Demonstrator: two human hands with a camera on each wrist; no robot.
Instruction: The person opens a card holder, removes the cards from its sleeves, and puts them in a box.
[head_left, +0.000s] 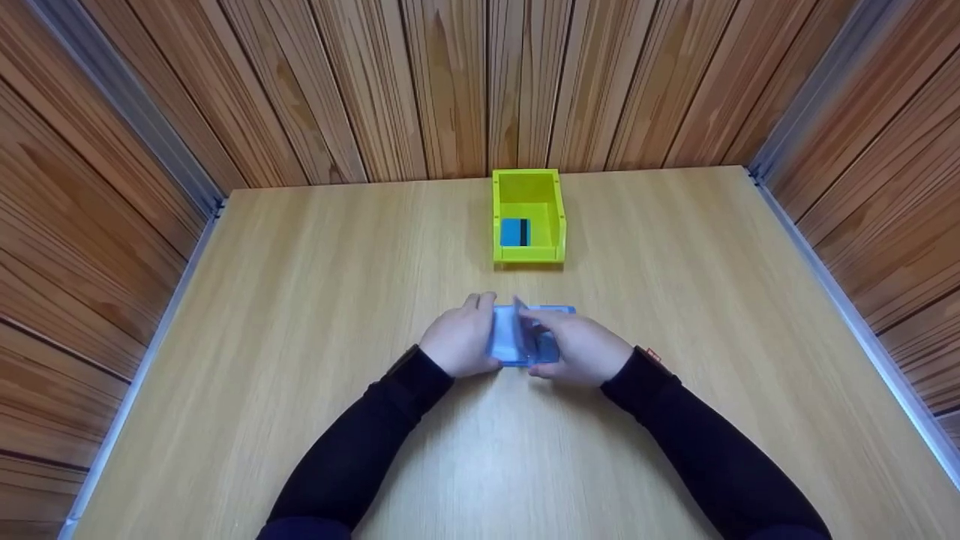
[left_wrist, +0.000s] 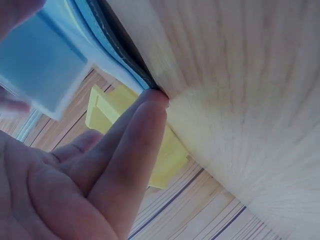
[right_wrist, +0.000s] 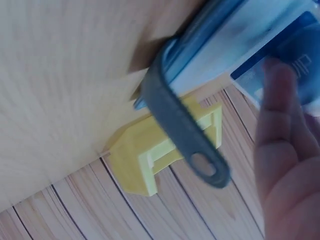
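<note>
Blue and clear, an open card holder lay on a pale wooden worktop, centred in front of a person wearing long black sleeves. The left hand gripped the holder's left end, its fingers along the edge and its thumb by the near corner. The right hand, over the holder's right half, pinched a bluish clear page that stood raised above the rest. From the right wrist, blue printing with white lettering showed under a fingertip, too blurred to read. A grey-blue strap with an oval hole near its tip stuck out from the holder. Beyond the hands, well apart from them and near the back wall, sat a bright yellow bin. Inside, towards its front left corner, was a blue card with a black stripe. Wood-plank walls with metal strips at the corners enclosed the worktop.
</note>
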